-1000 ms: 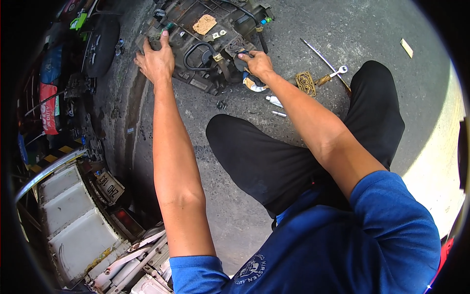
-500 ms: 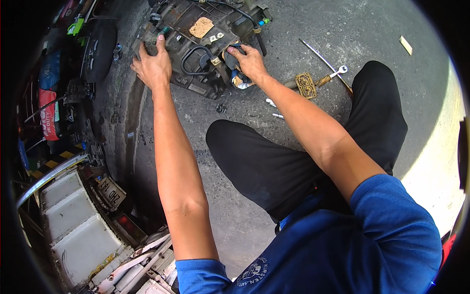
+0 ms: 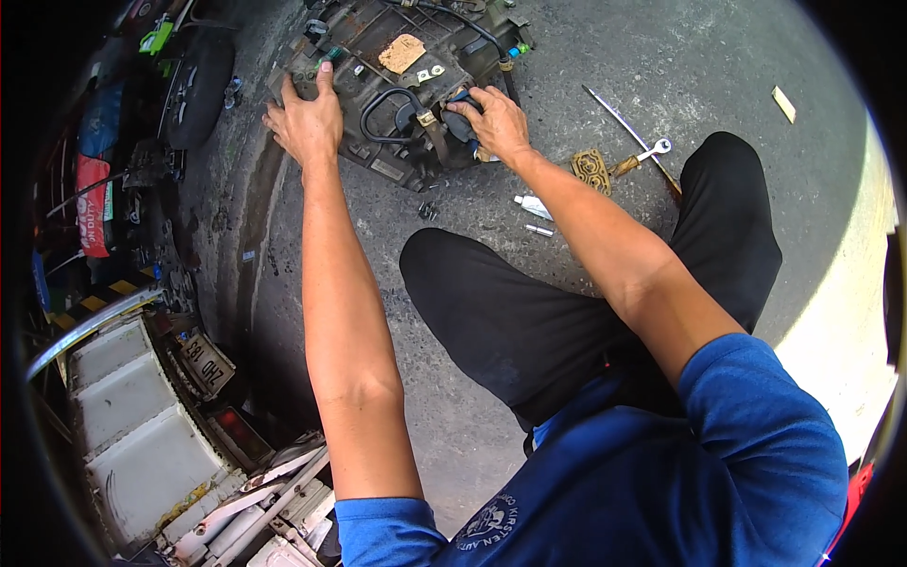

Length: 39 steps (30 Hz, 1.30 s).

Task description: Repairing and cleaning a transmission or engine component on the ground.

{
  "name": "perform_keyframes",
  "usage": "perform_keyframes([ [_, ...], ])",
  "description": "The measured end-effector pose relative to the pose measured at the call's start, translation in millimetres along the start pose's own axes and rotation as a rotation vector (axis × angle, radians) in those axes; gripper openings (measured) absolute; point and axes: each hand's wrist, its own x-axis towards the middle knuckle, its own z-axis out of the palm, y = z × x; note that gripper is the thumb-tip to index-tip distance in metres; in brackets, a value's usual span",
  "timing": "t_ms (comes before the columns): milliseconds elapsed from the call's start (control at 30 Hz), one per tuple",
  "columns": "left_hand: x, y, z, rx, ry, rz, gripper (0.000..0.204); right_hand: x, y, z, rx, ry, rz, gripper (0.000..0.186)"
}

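Note:
A dark, grimy transmission-like housing (image 3: 364, 42) lies on the concrete, fitted with black hoses. My left hand (image 3: 307, 123) rests on its left edge, fingers spread and gripping nothing. At its near right side, my right hand (image 3: 493, 123) pinches a small dark-blue piece (image 3: 464, 100), too covered by the fingers to identify. That piece sits against a round dark part of the housing. A curved black hose (image 3: 378, 113) lies between my hands. Beyond it, a tan flat scrap (image 3: 402, 53) and a small pale metal bracket (image 3: 431, 73) rest on top.
Right of the housing lie a brass-coloured plate with channels (image 3: 590, 172), a ratchet wrench (image 3: 658, 146) and a long thin rod (image 3: 614, 111). A white tube (image 3: 534, 206), a metal socket (image 3: 539, 230) and small bolts (image 3: 428, 210) are nearer my knees. A vehicle's white panel (image 3: 151, 454) stands lower left.
My right hand has shifted slightly right and down, its fingers more bunched over the dark-blue piece. The crumpled pale material below it is now mostly hidden. My left hand stays on the housing.

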Motion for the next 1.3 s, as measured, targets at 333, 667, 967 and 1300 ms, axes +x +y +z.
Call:
perform_keyframes([
  [333,-0.8,-2.5,1.1,-0.028,-0.002,0.007,0.085,9.9,-9.0,32.0,0.647,0.168,0.358,0.051],
  [667,2.3,-7.0,2.6,-0.027,0.021,0.006,0.084,-5.5,1.8,37.8,0.796,0.152,0.484,0.043],
  [967,0.3,-8.1,2.9,-0.050,0.014,0.025,0.085,7.1,-7.7,22.7,0.891,-0.027,0.550,0.054],
  [1300,1.8,-9.0,5.7,-0.026,0.007,0.040,0.086,12.3,-5.3,11.3,0.906,-0.182,0.591,0.052],
])
